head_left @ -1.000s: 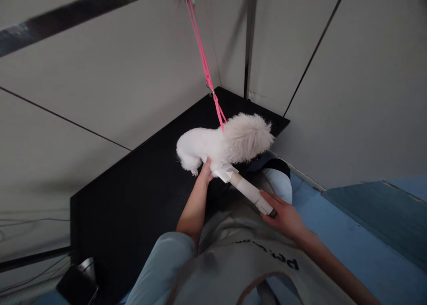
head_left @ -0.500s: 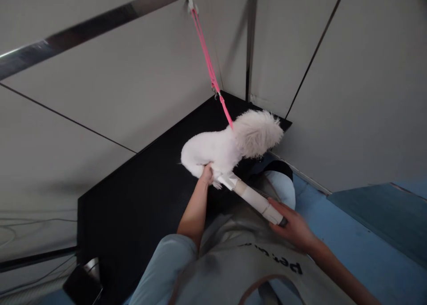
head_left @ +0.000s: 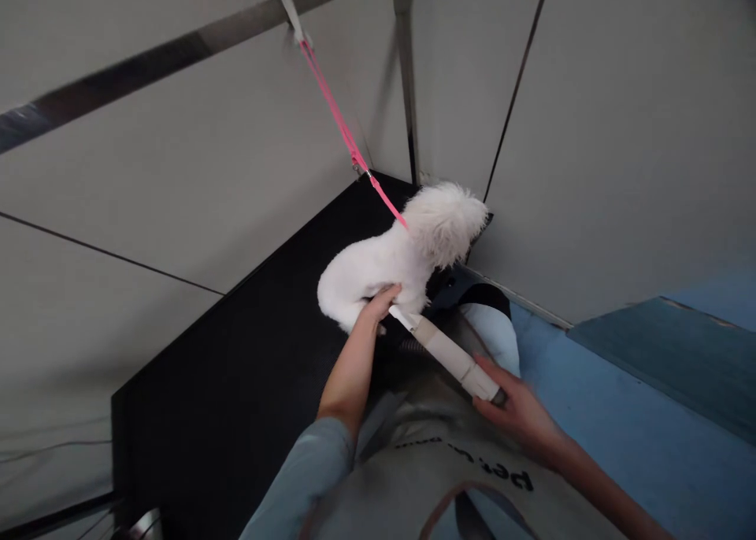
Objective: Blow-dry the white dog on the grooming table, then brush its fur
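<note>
A small white dog (head_left: 378,268), short-haired on the body and fluffy on the head, is on the black table with its head to the right. My left hand (head_left: 379,308) holds the dog at its near flank, in front of the hind leg; the fingertips are hidden against the belly. My right hand (head_left: 511,406) is closed round the rear end of a white dryer nozzle (head_left: 452,355). Its flat tip points up and left, close to the dog's underside and my left hand. A pink leash (head_left: 336,115) runs from the dog's neck up to a metal bar.
The metal bar (head_left: 177,52) crosses above the black table (head_left: 236,382) along grey wall panels (head_left: 147,186). An upright post (head_left: 406,91) stands at the far corner. The floor (head_left: 591,390) on the right is blue, with a teal panel (head_left: 661,359) there. A cable (head_left: 53,448) hangs at the left.
My left hand has slid forward from the dog's hind leg to its flank. The nozzle's tip has turned and points past that hand. The camera view has shifted slightly.
</note>
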Tool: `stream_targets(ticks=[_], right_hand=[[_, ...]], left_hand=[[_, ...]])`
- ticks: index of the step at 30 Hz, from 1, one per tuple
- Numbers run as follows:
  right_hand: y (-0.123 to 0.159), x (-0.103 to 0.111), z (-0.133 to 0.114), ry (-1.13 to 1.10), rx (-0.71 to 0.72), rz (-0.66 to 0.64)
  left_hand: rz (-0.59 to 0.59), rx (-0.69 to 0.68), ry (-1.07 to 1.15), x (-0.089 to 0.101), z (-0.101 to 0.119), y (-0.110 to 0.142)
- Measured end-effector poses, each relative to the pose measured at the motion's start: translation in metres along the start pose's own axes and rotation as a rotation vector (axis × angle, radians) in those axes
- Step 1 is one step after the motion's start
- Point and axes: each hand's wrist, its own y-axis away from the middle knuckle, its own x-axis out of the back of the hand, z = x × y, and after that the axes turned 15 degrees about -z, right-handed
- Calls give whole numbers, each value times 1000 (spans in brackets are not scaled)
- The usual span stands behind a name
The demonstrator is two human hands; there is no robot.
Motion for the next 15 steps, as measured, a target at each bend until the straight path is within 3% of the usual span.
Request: stream_targets(ticks=[4, 8, 15], right_hand=[[12, -26, -6, 287, 13, 156], [18, -44, -9, 502, -15, 280], [9, -51, -5, 569, -75, 319]], left_hand=[[36, 0, 0, -16, 2, -12], [-13, 37, 75, -32, 7, -30], [-53, 42, 24, -48, 15, -56]])
